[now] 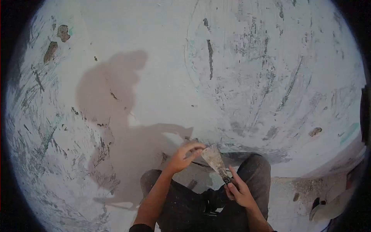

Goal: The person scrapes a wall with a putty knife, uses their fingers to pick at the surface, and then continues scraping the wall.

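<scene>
A putty knife (213, 159) with a wide, stained metal blade and a dark handle is held in front of my lap, its blade pointing up and to the left. My right hand (239, 191) is wrapped round the handle, with the index finger stretched up beside the blade. At the blade's upper left corner, the thumb and fingertips of my left hand (181, 159) come together in a pinch. The blade partly hides how firmly they grip. Ahead is a white wall (162, 92) with scraped grey patches, on which my shadow falls.
My bent knees (255, 170) are close to the wall's lower edge. Chipped holes (63, 33) mark the wall at upper left, and another chip (315, 132) is at right. A pale object (332, 208), not clearly made out, lies on the floor at lower right.
</scene>
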`<state>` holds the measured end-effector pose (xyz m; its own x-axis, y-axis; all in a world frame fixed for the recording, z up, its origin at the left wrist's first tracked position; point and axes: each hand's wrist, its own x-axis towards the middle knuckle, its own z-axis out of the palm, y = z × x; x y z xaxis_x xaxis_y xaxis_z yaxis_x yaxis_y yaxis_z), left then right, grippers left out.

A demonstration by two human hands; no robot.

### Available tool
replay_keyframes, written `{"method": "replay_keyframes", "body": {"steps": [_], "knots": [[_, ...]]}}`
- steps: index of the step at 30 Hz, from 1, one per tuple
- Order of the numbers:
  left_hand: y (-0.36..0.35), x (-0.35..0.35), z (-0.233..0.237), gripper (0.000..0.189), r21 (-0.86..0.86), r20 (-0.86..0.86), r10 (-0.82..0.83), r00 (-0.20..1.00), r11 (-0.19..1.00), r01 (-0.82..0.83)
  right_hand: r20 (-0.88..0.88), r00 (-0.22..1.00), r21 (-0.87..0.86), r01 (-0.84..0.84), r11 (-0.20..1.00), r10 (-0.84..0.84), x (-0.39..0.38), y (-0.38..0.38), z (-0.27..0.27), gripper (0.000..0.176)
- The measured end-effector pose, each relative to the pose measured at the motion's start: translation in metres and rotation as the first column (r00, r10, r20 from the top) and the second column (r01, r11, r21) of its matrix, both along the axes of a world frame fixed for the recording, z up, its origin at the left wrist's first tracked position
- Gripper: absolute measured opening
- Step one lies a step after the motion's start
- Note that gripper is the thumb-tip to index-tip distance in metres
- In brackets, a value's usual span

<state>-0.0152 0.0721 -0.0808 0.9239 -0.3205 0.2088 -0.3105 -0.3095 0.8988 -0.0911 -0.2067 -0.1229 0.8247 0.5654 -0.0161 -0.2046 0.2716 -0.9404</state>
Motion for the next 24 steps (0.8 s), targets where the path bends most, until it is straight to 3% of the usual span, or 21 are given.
{"method": "replay_keyframes", "body": {"steps": [2, 3, 5, 7, 12, 14, 17, 18, 19, 21, 23, 24], "knots": [[-0.018, -0.012, 0.045, 0.030, 0.099, 0.293, 0.226, 0.929, 0.959, -0.265, 0.126, 0.989, -0.131, 0.089, 0.987, -0.073, -0.001, 0.006, 0.010, 0.058], [-0.024, -0.015, 0.063, 0.030, 0.095, 0.297, 0.226, 0.928, 0.960, -0.264, 0.131, 0.989, -0.133, 0.092, 0.987, -0.074, 0.002, 0.009, 0.015, 0.058], [-0.033, -0.022, 0.094, 0.044, 0.296, 0.598, 0.127, 0.791, 0.882, -0.366, 0.311, 0.936, -0.112, 0.209, 0.971, -0.165, 0.009, 0.019, 0.030, 0.058], [-0.048, -0.024, 0.126, 0.053, 0.260, 0.652, 0.108, 0.751, 0.898, -0.355, 0.378, 0.912, -0.146, 0.230, 0.962, -0.160, 0.028, 0.030, 0.072, 0.058], [-0.065, -0.003, 0.201, 0.057, 0.265, 0.828, 0.025, 0.560, 0.863, -0.430, 0.532, 0.805, 0.046, 0.282, 0.958, -0.262, 0.063, 0.064, 0.178, 0.061], [-0.068, -0.001, 0.220, 0.055, 0.315, 0.905, -0.042, 0.423, 0.733, -0.602, 0.537, 0.796, 0.188, 0.209, 0.960, -0.279, 0.069, 0.068, 0.195, 0.062], [-0.066, -0.006, 0.229, 0.048, 0.390, 0.912, -0.181, 0.368, 0.657, -0.645, 0.527, 0.761, 0.288, 0.259, 0.922, -0.379, 0.072, 0.073, 0.173, 0.061], [-0.066, -0.009, 0.229, 0.048, 0.395, 0.913, -0.199, 0.355, 0.646, -0.653, 0.466, 0.782, 0.339, 0.274, 0.900, -0.414, 0.070, 0.077, 0.159, 0.061], [-0.064, -0.013, 0.226, 0.043, 0.445, 0.885, -0.211, 0.415, 0.646, -0.620, 0.466, 0.778, 0.366, 0.264, 0.892, -0.421, 0.070, 0.082, 0.148, 0.061], [-0.063, -0.015, 0.226, 0.038, 0.498, 0.853, -0.230, 0.468, 0.627, -0.599, 0.392, 0.852, 0.366, 0.201, 0.909, -0.346, 0.075, 0.088, 0.133, 0.060], [-0.066, -0.015, 0.222, 0.031, 0.507, 0.769, -0.071, 0.635, 0.673, -0.538, 0.433, 0.825, 0.331, 0.230, 0.915, -0.364, 0.079, 0.098, 0.132, 0.059], [-0.068, -0.010, 0.219, 0.031, 0.513, 0.770, -0.075, 0.633, 0.664, -0.545, 0.485, 0.787, 0.280, 0.272, 0.921, -0.380, 0.082, 0.101, 0.131, 0.058]]}}
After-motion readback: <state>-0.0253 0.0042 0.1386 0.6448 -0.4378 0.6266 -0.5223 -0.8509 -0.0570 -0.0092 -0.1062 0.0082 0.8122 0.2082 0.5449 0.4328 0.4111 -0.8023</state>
